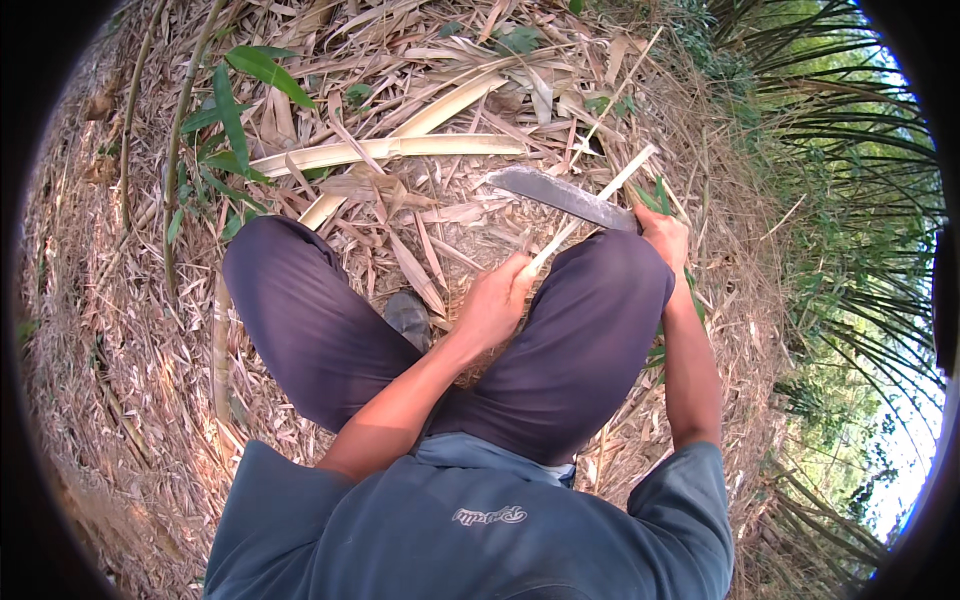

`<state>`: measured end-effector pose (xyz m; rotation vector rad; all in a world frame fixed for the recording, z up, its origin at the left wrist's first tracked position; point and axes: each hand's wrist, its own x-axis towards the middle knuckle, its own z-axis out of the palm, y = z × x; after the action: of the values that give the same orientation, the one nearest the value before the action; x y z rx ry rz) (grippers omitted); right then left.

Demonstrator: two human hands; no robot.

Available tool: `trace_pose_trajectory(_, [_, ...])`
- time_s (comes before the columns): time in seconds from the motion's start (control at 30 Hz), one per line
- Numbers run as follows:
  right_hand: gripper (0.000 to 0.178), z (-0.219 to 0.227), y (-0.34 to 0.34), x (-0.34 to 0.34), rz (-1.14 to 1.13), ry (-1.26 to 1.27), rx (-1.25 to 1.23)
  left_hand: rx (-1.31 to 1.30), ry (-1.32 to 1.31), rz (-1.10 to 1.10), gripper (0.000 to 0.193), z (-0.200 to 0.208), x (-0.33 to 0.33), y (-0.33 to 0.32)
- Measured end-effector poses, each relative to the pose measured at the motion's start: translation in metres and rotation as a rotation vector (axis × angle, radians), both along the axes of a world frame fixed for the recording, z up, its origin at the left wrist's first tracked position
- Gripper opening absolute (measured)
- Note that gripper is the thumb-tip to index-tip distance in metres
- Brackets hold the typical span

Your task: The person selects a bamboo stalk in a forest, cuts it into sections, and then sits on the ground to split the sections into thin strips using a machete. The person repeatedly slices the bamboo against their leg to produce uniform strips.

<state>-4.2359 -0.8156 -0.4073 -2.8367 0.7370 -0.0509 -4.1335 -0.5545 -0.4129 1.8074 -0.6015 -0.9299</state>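
Observation:
My left hand (497, 301) is closed around the lower end of a pale bamboo strip (577, 226), between my knees. The strip slants up and to the right, past my right knee. My right hand (663, 236) grips a machete (563, 193) beside that knee; its handle is hidden in my fist. The broad grey blade points left and lies across the strip, touching or very close to it; I cannot tell which.
Split pale bamboo pieces (440, 146) lie crossed on the ground ahead. Dry leaf litter (440, 45) covers the ground around me. A leafy green shoot (232, 118) and thin stems rise at the left. Long-leaved plants (850, 130) stand at the right.

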Motion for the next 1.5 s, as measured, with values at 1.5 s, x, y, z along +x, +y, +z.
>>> trace_pose_trajectory(1.5, [0.032,0.024,0.016,-0.003,-0.032,0.131,-0.038,-0.259,-0.026,-0.020,0.031,0.002,0.019,-0.043])
